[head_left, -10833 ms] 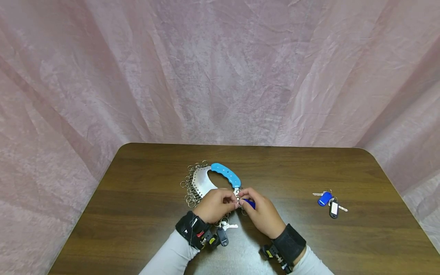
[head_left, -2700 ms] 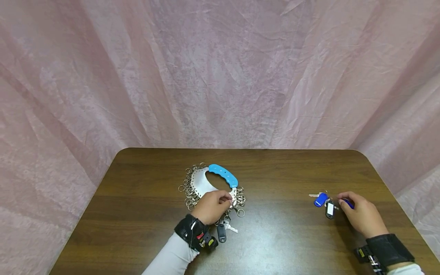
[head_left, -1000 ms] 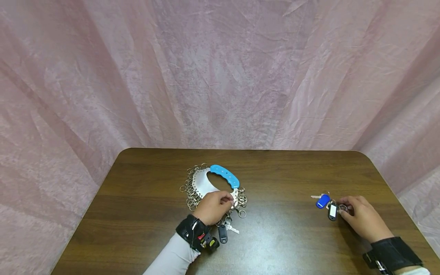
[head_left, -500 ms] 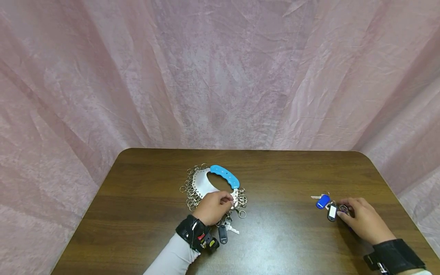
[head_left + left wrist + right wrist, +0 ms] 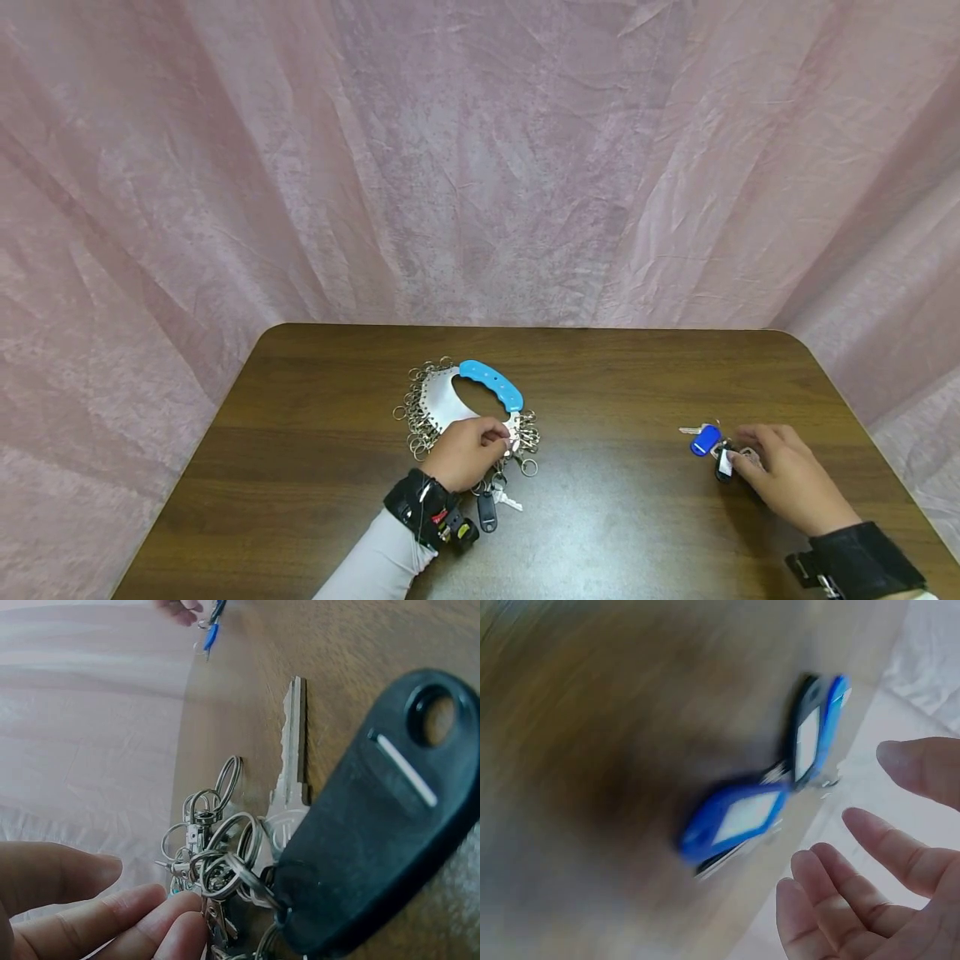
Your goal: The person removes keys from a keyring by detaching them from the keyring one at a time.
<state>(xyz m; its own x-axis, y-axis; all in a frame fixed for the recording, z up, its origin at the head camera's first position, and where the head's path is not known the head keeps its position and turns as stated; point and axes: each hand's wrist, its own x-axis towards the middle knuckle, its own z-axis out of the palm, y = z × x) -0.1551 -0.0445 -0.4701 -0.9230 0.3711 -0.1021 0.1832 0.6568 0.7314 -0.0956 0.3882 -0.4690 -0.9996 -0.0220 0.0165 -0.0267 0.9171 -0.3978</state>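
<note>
1. Shifted slightly leftward since half a second ago: right hand [image 5: 783,479], fingers spread, gripping nothing (its thumb overlaps the black tag [image 5: 723,467] in the head view).
2. Just beyond that, the blue tag [image 5: 704,440] lies on the table [image 5: 615,400]; pinching a single tag by its body likely keeps neighbours undisturbed.
3. Well apart, the left hand [image 5: 461,452] has curled fingers at the key holder [image 5: 441,400] (pinching or not, I cannot tell); steadiness there should help.
</note>
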